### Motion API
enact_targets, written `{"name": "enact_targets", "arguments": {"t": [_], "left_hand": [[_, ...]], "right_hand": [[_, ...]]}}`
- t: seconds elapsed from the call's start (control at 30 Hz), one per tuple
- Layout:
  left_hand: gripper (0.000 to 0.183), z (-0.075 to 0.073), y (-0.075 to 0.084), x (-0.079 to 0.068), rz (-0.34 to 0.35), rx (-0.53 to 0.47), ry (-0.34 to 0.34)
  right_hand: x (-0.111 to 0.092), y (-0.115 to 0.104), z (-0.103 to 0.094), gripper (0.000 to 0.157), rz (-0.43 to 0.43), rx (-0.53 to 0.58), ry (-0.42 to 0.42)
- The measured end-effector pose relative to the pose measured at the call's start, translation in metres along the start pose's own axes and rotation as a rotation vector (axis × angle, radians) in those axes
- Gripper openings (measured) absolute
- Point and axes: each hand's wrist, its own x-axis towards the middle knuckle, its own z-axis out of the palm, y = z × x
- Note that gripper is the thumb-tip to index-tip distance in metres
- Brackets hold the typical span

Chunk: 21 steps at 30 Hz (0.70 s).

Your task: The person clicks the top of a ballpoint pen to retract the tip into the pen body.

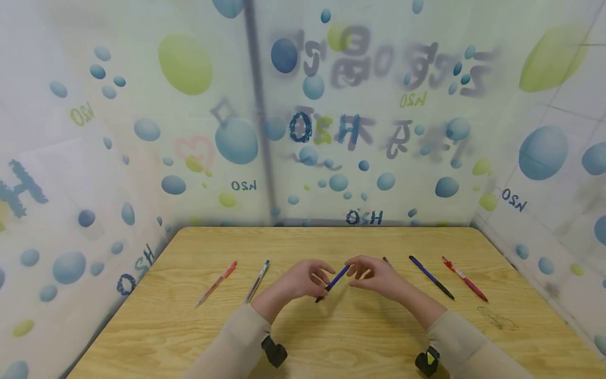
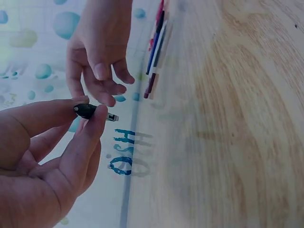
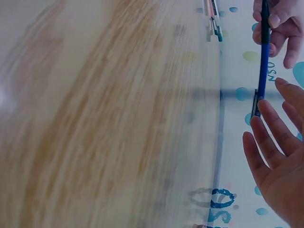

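A blue pen point(image 1: 337, 278) with a black grip hangs slanted just above the wooden table point(image 1: 331, 337), between both hands. My left hand point(image 1: 325, 284) pinches its black tip end point(image 2: 85, 110) between thumb and forefinger. My right hand point(image 1: 357, 273) is at the pen's upper clip end, fingers straight and spread in the right wrist view point(image 3: 266, 123), with a fingertip at the clip and nothing gripped. The blue barrel point(image 3: 263, 66) runs from that fingertip up to the left hand point(image 3: 275, 21).
A red pen point(image 1: 216, 284) and a clear pen point(image 1: 258, 280) lie on the table to the left. A dark blue pen point(image 1: 431, 277) and another red pen point(image 1: 465, 286) lie to the right. One more pen end point(image 1: 386, 260) shows behind the right hand. Bubble-patterned walls enclose three sides.
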Motion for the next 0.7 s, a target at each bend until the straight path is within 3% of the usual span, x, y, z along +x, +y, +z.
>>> {"name": "enact_targets", "arguments": {"t": [0.23, 0.7], "left_hand": [[0.044, -0.002, 0.006, -0.004, 0.058, 0.000, -0.005], [0.041, 0.003, 0.009, -0.006, 0.008, -0.043, 0.030]], "right_hand": [[0.002, -0.003, 0.002, 0.042, 0.005, 0.018, 0.029], [0.004, -0.021, 0.003, 0.047, -0.052, 0.046, 0.150]]}}
